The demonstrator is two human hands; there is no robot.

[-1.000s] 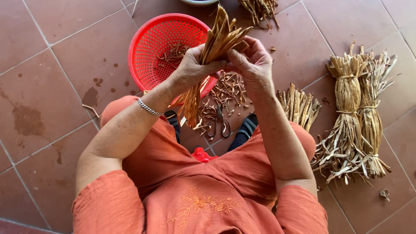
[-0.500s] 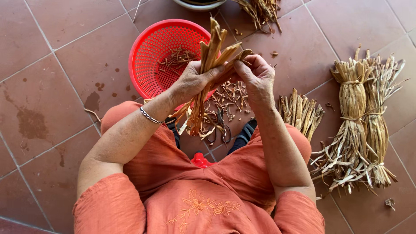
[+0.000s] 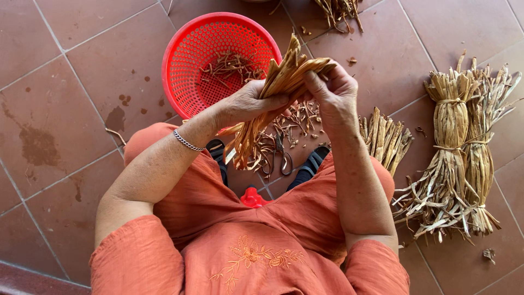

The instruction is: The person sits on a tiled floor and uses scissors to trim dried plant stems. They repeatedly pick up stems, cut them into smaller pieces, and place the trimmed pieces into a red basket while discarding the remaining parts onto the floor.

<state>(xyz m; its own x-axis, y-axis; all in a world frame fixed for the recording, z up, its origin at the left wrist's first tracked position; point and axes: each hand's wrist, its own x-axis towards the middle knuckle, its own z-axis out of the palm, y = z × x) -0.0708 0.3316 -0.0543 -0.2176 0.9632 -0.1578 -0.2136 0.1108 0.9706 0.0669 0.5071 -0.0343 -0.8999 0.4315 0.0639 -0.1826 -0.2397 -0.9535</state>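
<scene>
Lower part of dried-leaf bunch (image 3: 256, 136) hid scissors' (image 3: 281, 157) blades; only handles showed. Left hand (image 3: 248, 104) palm side covered by bunch, so grip pts not readable. Loose dried pile (image 3: 338, 11) cut off at top edge. Red object (image 3: 254, 198) btwn knees mostly hidden by orange clothing; kind unclear.

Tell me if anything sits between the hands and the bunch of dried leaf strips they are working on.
Nothing visible does. The left hand grips the bunch of dried strips directly around its middle, and the right hand pinches its upper ends with the fingers. The red basket and the scissors lie beneath on the floor, apart from the grip.
</scene>
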